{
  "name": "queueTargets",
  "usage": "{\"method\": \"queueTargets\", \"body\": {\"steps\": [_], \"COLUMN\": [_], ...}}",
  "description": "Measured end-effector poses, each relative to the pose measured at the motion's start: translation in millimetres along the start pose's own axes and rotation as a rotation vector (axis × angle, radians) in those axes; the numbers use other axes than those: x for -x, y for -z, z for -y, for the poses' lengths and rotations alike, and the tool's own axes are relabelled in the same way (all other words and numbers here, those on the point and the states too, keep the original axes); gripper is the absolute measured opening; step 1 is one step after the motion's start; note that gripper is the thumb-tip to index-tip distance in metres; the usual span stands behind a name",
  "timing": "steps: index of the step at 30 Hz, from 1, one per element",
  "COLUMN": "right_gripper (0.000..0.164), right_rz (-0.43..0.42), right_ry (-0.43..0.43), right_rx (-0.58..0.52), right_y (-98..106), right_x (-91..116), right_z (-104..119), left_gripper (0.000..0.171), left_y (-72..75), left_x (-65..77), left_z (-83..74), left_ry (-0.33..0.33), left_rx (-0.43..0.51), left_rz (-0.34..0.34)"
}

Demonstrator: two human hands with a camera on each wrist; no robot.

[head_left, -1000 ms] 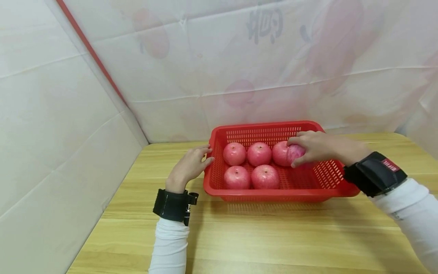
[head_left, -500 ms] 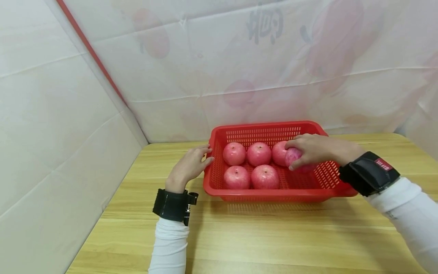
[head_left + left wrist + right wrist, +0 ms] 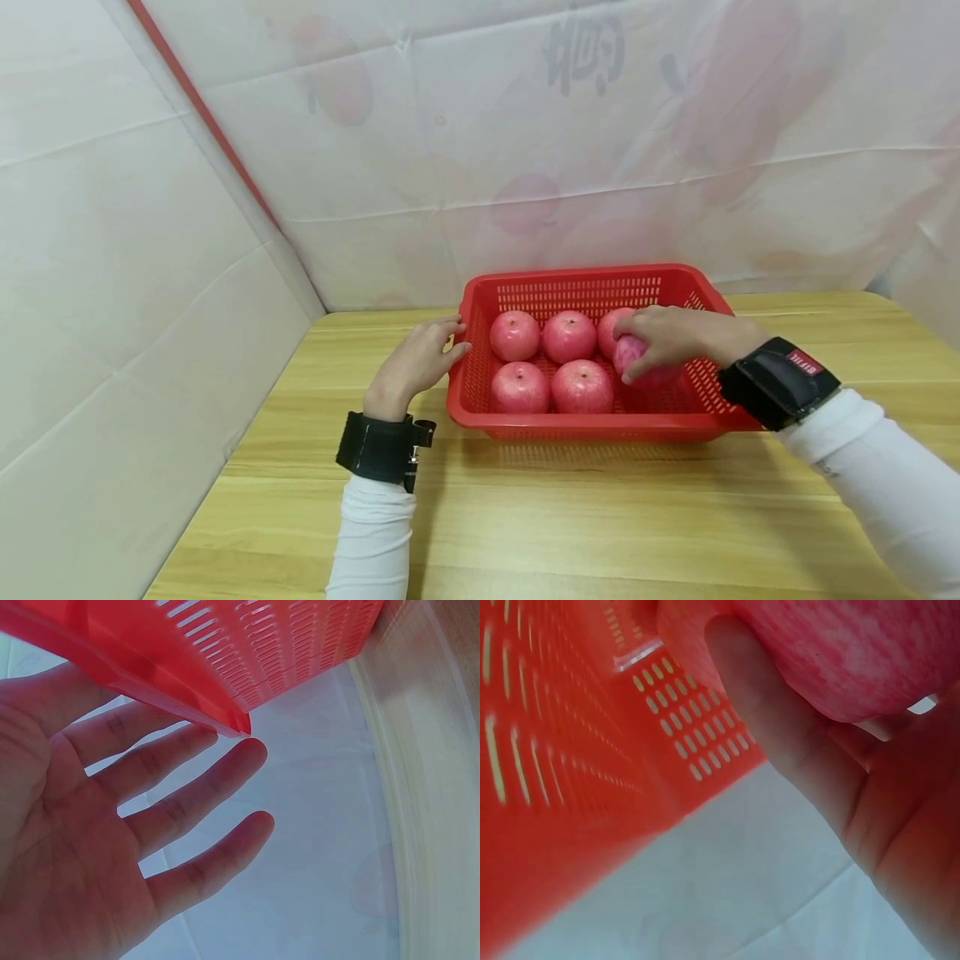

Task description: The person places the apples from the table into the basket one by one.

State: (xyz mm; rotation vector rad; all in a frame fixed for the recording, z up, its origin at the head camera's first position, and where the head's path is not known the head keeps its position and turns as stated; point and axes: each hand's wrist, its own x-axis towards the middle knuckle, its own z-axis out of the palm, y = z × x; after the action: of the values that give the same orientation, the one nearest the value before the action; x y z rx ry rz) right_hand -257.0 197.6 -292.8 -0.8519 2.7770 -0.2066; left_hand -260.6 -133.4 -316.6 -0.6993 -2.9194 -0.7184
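Observation:
A red slotted plastic basket [image 3: 592,427] holds several pinkish-red apples [image 3: 582,387], in a back row and a front row. My right hand [image 3: 667,333] is inside the basket's right half, gripping an apple [image 3: 628,354] from above with fingers and thumb. This apple partly covers the rear-right apple [image 3: 611,329]. In the right wrist view the thumb lies along the side of the held apple [image 3: 855,660]. My left hand [image 3: 416,354] is at the basket's left rim. The left wrist view shows its fingers [image 3: 217,795] loosely extended beneath the rim [image 3: 172,709], some touching it.
The basket stands on a light wooden table [image 3: 570,525], close to its back edge. Behind rises a pale printed cloth wall [image 3: 450,150], with another white cloth wall [image 3: 150,292] on the left. Black straps circle both wrists.
My right hand has moved left and slightly toward the front of the basket with the apple in its grip. The left hand and the other apples have stayed in place.

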Motion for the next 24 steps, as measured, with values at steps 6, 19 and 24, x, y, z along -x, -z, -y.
{"method": "queueTargets", "body": {"steps": [6, 19, 24], "right_gripper": [0.055, 0.04, 0.045], "right_rz": [0.068, 0.138, 0.134], "right_ry": [-0.078, -0.041, -0.032], "right_rx": [-0.01, -0.085, -0.056], "right_y": [-4, -16, -14], "right_x": [-3, -7, -7], "right_z": [1, 2, 2], "left_gripper": [0.039, 0.042, 0.04], "left_y": [-0.4, -0.4, 0.6], "left_x": [-0.5, 5.4, 4.4], "left_z": [-0.6, 1.8, 1.0], "left_ry": [0.001, 0.025, 0.017], "left_rx": [0.002, 0.019, 0.013], "left_rz": [-0.002, 0.001, -0.007]}}
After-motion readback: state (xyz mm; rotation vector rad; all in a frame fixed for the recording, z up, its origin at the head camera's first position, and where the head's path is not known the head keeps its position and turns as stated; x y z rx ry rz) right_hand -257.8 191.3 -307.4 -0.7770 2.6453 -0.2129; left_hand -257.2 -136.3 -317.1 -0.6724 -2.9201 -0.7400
